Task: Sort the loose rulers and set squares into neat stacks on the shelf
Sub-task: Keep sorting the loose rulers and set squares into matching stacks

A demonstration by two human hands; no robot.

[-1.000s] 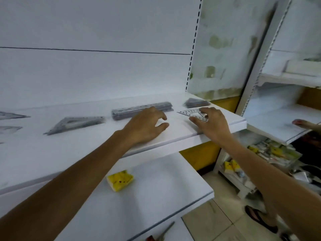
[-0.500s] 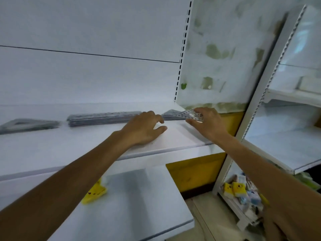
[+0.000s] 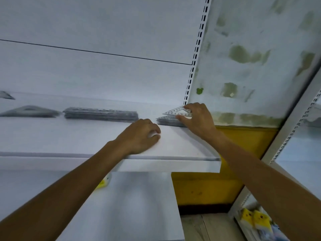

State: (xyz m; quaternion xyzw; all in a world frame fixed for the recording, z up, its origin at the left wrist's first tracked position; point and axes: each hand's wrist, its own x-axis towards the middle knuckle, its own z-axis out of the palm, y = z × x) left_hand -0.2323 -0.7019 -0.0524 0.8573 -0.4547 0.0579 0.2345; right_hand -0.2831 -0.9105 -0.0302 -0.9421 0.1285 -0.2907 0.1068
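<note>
Right hand (image 3: 198, 119): the grip is closed on a small clear plastic set square (image 3: 178, 112) with printed black numerals. Your fingertips sit on its top right corner and your thumb is under its lower edge. The long point of the triangle sticks out to the left of the grip, clear of your fingers.

The set square is tilted just above a low grey stack of set squares (image 3: 166, 121) at the back right corner of the white shelf (image 3: 69, 136), close to the slotted upright. Whether it touches the stack, you cannot tell from this angle.

Left hand (image 3: 139, 134): it rests on the shelf near the front edge, just left of that stack. The fingers are loosely curled, the grip is slack and it holds nothing.

Further left along the back of the shelf lies a long grey stack of rulers (image 3: 100, 114), blurred. Beyond that is a flat pile of larger grey set squares (image 3: 29, 111), and one more grey piece (image 3: 5, 95) is cut off at the far left edge.

On the lower white shelf (image 3: 130, 206), a yellow item (image 3: 103, 183) is partly hidden behind your left forearm.
</note>
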